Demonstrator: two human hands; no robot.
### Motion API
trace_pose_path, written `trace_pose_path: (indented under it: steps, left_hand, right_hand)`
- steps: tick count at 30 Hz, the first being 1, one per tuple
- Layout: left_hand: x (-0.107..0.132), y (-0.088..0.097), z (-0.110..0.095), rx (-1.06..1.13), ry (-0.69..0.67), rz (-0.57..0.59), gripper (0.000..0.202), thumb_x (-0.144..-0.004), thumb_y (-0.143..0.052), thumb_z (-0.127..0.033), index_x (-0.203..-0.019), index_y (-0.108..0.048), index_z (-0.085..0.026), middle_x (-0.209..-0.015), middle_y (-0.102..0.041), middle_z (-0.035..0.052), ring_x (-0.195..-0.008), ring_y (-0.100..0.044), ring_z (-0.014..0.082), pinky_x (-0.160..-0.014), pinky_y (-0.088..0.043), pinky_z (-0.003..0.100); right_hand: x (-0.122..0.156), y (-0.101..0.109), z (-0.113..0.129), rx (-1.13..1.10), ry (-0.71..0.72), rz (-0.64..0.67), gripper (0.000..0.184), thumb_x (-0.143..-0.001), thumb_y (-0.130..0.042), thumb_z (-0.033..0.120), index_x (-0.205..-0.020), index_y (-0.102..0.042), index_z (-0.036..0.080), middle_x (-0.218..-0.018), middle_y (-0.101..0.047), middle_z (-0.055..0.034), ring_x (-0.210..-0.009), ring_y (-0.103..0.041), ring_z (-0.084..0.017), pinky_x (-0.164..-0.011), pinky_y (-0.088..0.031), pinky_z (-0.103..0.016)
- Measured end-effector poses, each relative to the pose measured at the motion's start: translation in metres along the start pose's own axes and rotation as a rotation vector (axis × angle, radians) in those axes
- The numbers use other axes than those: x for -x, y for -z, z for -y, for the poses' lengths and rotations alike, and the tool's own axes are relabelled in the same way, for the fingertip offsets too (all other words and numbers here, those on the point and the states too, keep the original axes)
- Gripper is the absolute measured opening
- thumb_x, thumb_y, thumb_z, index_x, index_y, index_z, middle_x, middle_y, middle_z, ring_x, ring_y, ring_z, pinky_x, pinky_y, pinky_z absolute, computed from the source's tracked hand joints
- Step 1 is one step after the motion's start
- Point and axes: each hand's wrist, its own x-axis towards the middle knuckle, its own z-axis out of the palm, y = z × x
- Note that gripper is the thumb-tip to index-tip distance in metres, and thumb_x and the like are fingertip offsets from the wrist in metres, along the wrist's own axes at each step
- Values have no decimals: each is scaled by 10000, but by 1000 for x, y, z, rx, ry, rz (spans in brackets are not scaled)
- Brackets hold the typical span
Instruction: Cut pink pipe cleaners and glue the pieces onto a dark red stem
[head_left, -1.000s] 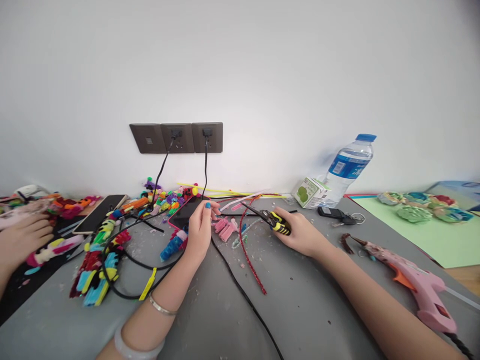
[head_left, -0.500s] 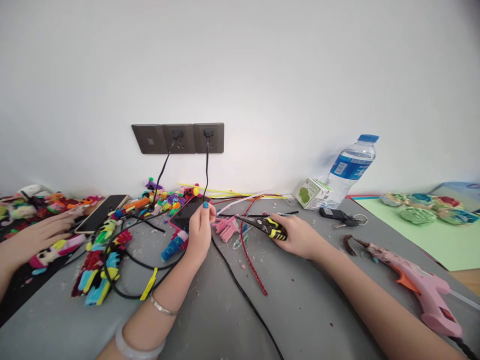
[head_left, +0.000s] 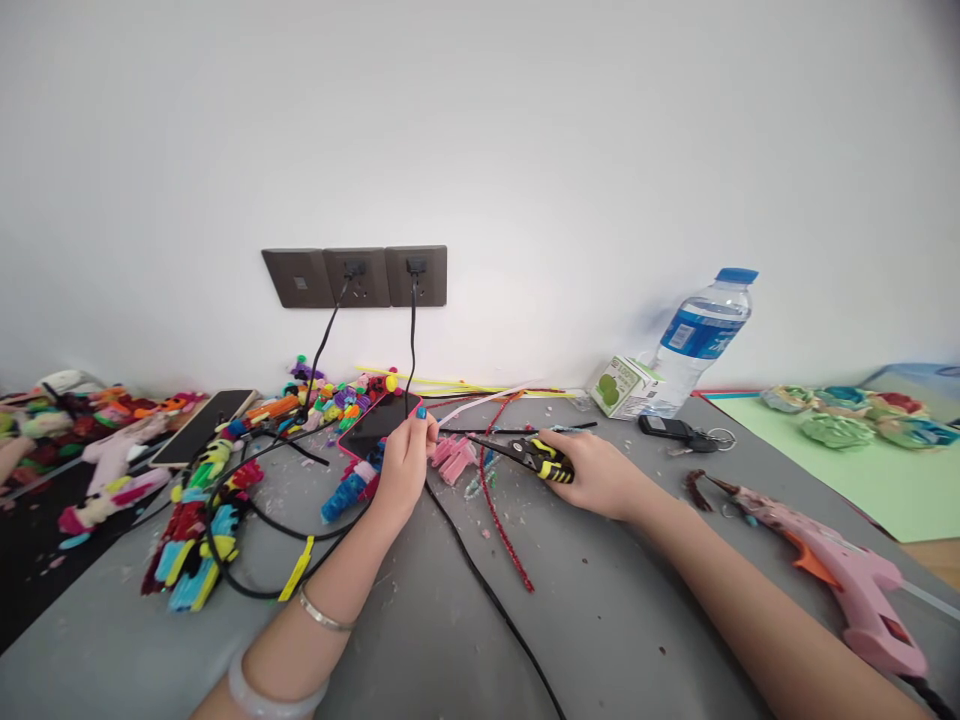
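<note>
Pliers (head_left: 537, 456) filled my right hand (head_left: 596, 470) over the grey table (head_left: 637, 600), tips aimed left beside pink fuzzy pieces (head_left: 454, 460). My left hand (head_left: 407, 460) was pinched narrow; I couldn't tell whether it gripped the black strip (head_left: 583, 427) reaching toward it. Good handling, I judged, wanted a steady hold and fingertips well clear of the tips.

My right hand (head_left: 598, 472) hides the rear of the pliers (head_left: 535, 456). Left of the pliers, whatever my left hand (head_left: 407, 458) may pinch is too small to tell; that hand also covers part of a pink-edged device (head_left: 369, 428). Right of the pliers, the view's edge cuts off a bluish container (head_left: 916, 379).
</note>
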Motion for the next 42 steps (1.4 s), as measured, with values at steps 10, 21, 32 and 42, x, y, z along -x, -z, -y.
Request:
trace_pose_path:
  steps: [10,21,32,42]
  left_hand:
    - [2,0,3,-93,-13,109,521,-946,-362,-576,-721,-599,-170,-521,-360,-39,-509,-367,132,-548,-306,277]
    - [6,4,-3,-151,-10,261,407,-963,-406,-494,-834,-598,-159,-585,-351,-45,-535,-323,119,-540,-253,258]
    - [9,1,-4,-222,-11,402,170,-915,-484,-312,-956,-581,-178,-617,-487,-46,-548,-447,112,-568,-339,229]
    - [14,-4,-3,-431,-130,493,155,-881,-474,-221,-768,-573,-182,-608,-488,-37,-551,-413,106,-539,-290,228]
  right_hand:
    - [2,5,12,-148,-44,-36,142,-758,-518,217,-898,-539,215,-752,-646,-42,-685,-589,-217,-596,-335,-273]
    - [5,1,20,-100,-118,-18,320,-768,-541,217,-1085,-582,196,-876,-710,-90,-790,-641,-259,-607,-321,-276]
    - [-1,-3,20,-119,-197,-38,248,-774,-535,157,-1017,-547,203,-888,-706,-75,-809,-645,-247,-600,-319,-263]
    - [-12,-10,35,-37,-317,-73,192,-778,-547,213,-970,-534,205,-875,-725,-89,-779,-663,-263,-555,-229,-272]
